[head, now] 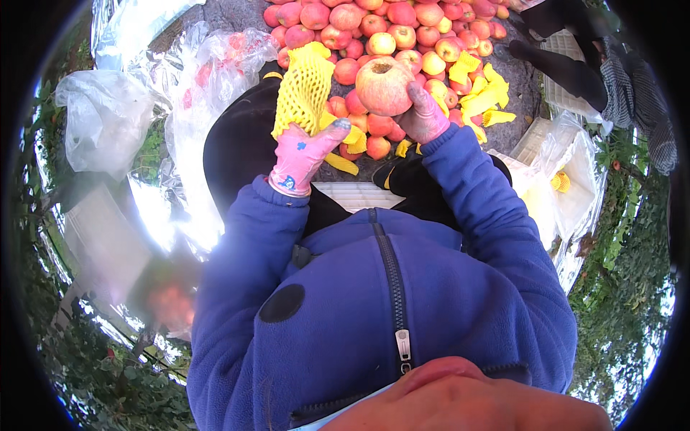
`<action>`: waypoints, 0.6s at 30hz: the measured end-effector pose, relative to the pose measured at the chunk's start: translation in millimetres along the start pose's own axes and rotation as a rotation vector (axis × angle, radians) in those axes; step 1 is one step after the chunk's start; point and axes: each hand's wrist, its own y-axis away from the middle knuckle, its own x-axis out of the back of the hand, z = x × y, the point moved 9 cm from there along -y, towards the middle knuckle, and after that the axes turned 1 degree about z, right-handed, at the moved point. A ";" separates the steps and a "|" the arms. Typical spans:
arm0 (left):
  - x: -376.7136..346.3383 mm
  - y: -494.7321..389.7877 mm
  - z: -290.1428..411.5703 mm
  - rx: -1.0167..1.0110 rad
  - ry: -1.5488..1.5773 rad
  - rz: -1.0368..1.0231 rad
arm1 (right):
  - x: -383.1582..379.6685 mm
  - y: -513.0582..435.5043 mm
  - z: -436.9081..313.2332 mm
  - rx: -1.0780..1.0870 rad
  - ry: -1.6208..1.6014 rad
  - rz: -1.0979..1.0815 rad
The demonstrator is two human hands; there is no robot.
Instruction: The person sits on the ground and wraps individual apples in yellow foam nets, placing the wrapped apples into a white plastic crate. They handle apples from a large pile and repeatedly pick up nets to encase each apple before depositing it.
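My left hand [307, 153], in a pink patterned glove, holds a yellow foam net sleeve [304, 89] that stands up from its fingers. In my right hand [423, 110], gloved in pink too, is a large red and yellow apple [384, 86], its hollow end turned up. The apple and the net are apart. Beyond and below both hands lies a big heap of apples [401, 35]. More yellow foam nets [485, 94] are scattered over the heap's right side, and others lie among the apples between my hands. The fingers inside the net are partly hidden.
Clear plastic bags [105, 118] and shiny film lie at the left. At the right stand a pale crate [531, 140] and a plastic-lined container [577, 188] with a yellow net. Another person's dark sleeve [560, 70] shows at the upper right. A white slatted crate [356, 195] is between my legs.
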 end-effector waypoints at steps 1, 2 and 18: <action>-8.0 5.5 -6.1 0.050 -0.164 -0.058 | -26.7 14.0 -10.4 0.054 0.138 -0.062; -24.3 11.6 -6.7 0.013 -0.169 -0.091 | -47.7 28.7 -17.6 0.121 0.418 -0.066; -100.7 128.7 82.3 -0.620 -0.383 -0.416 | -138.2 178.6 -32.8 0.401 0.650 -0.016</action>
